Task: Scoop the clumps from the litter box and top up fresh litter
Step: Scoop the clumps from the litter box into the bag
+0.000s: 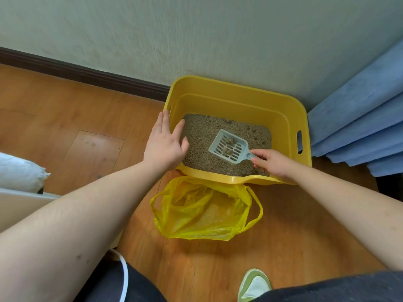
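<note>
One yellow litter box [237,101] against the wall, one grey slotted scoop [229,147] over the litter with two small clumps [227,146] in it, one yellow plastic bag [205,212] on the floor just in front. Handle's mostly hidden under the right hand [272,163], fingers pinching it. Left hand [165,144] rests flat on the box's left rim, fingers spread.

A single wide-angle head camera looks steeply down and forward, close above the wooden plank floor [65,118], with the pale textured wall [196,29] filling the upper frame.
</note>
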